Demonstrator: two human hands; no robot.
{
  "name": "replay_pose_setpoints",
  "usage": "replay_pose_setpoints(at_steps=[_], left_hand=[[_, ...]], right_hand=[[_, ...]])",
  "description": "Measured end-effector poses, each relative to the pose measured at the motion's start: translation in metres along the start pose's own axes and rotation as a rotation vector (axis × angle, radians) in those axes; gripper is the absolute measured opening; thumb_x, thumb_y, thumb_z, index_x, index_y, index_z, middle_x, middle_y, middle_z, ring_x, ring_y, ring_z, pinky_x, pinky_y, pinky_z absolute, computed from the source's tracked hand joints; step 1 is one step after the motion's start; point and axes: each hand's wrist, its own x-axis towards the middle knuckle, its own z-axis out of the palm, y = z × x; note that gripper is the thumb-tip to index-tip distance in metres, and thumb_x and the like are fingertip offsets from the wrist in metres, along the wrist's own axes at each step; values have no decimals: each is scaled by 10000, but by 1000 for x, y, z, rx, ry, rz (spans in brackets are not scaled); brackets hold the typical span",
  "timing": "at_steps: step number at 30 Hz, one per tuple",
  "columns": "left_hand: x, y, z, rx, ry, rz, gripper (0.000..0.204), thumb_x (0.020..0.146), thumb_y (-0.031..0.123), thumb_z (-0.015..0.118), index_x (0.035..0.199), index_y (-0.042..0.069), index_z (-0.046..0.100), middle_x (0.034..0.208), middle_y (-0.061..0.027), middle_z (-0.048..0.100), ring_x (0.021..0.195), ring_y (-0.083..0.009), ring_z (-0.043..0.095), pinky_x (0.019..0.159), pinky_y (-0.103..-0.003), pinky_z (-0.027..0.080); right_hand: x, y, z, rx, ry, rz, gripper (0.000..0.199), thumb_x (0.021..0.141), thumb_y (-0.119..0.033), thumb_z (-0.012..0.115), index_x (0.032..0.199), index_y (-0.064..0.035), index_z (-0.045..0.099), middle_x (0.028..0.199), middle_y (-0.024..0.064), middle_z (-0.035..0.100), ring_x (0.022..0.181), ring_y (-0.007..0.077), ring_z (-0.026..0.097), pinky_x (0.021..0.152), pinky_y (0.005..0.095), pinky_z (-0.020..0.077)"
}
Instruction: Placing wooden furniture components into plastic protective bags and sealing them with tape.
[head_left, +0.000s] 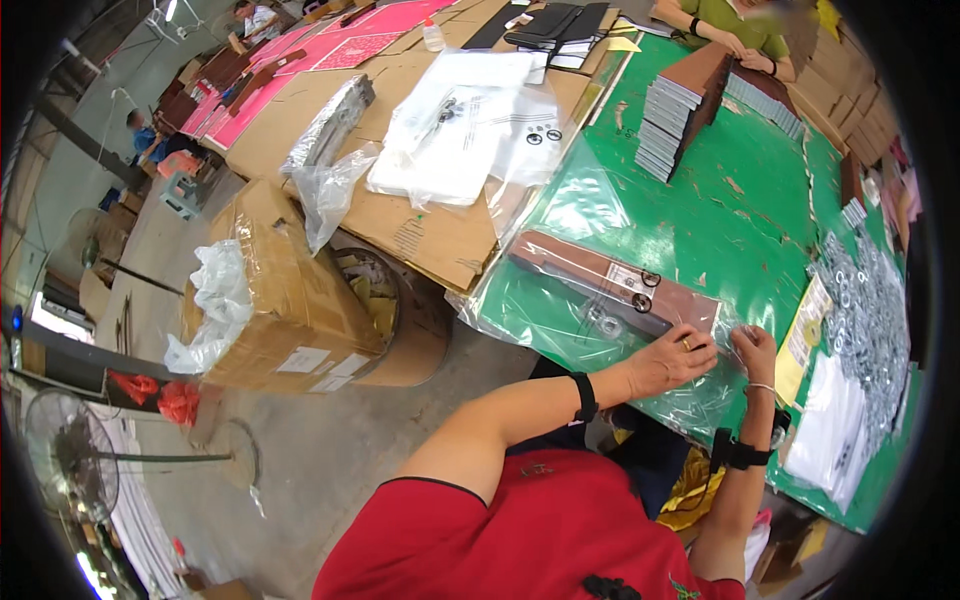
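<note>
A long brown box (570,255) lies on the green table top inside a clear plastic bag (590,318) with black printed marks. My left hand (676,360) rests at the bag's near right end, its fingers curled down on the plastic beside the box's corner. Close by on the right, my right hand (755,352) pinches the loose end of the same bag, fingers closed. Loose clear plastic drapes below and between both hands.
Several stacked brown-and-grey pieces (672,115) stand farther up the green table (740,240), near a co-worker's hands (735,48). Flat plastic bags (450,130) lie on cardboard at left. Small metal parts (865,310) are heaped at right. A cardboard carton (285,300) stands beside the table.
</note>
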Motion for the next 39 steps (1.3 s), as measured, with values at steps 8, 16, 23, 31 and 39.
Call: replay_pose_setpoints(at_steps=[8, 16, 23, 31, 39], left_hand=[[-6, -12, -6, -36, -133, -6, 433, 801, 195, 605, 1223, 108, 646, 1244, -16, 583, 1237, -182, 506, 1033, -389, 378], [13, -5, -26, -247, -230, -78, 513, 847, 143, 651, 1355, 122, 581, 1391, -29, 550, 1280, -216, 500, 1064, -405, 367], [17, -34, -56, -147, -198, -217, 552, 858, 177, 679, 1395, 171, 554, 1471, -33, 503, 1369, -236, 444, 1136, -441, 317], [-1, -37, -39, -15, -290, -201, 556, 868, 223, 686, 1408, 266, 557, 1501, -4, 480, 1388, -240, 420, 1164, -471, 252], [-4, -38, -37, -21, -269, -209, 556, 869, 231, 683, 1410, 269, 561, 1493, -17, 495, 1392, -237, 429, 1166, -469, 252]], right_hand=[[-24, -41, 29, 302, -15, 210, 286, 911, -311, 723, 1000, -42, 680, 832, 1, 650, 716, 123, 627, 630, 267, 535], [-44, -40, 38, 468, 146, 124, 285, 867, -240, 766, 988, 4, 682, 812, 44, 670, 665, 127, 653, 578, 256, 531], [-56, -67, 35, 366, 180, 215, 352, 863, -302, 767, 1015, 4, 683, 831, 40, 671, 653, 118, 653, 558, 254, 535], [-48, -42, 37, 544, 166, 98, 216, 882, -206, 756, 956, -16, 683, 776, 13, 665, 627, 91, 633, 549, 223, 511], [-65, -77, 39, 410, 280, 50, 221, 926, -210, 708, 1025, -15, 676, 799, 20, 658, 665, 101, 617, 615, 231, 489]])
